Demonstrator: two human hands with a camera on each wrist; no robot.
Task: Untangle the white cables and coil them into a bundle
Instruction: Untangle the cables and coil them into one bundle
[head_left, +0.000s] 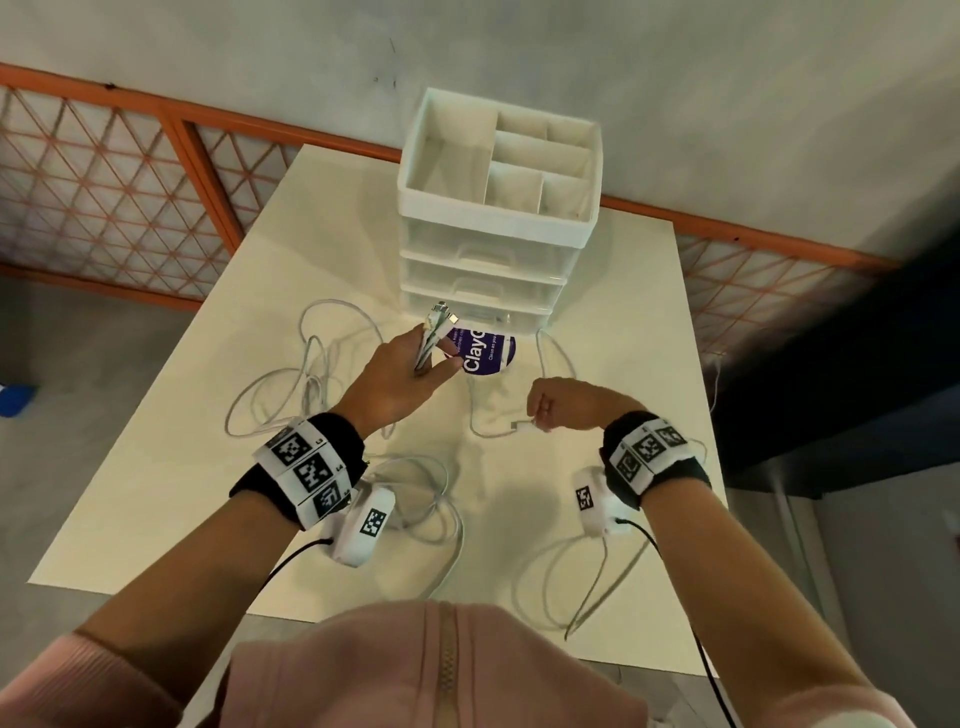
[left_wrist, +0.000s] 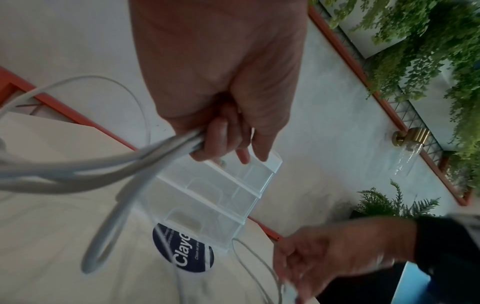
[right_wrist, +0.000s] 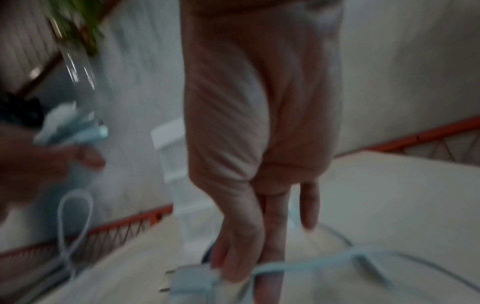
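White cables (head_left: 322, 384) sprawl in loose loops across the table (head_left: 623, 322) I'm working over. My left hand (head_left: 400, 379) clasps several connector ends bunched together, raised just before the plastic drawer unit (head_left: 493, 218). My right hand (head_left: 566, 402) pinches one plug end (right_wrist: 192, 281), its cord trailing down to the tabletop.

Smooth white plastic cables (head_left: 322, 374), clear glossy plastic drawers (head_left: 483, 260), matt table (head_left: 156, 493).
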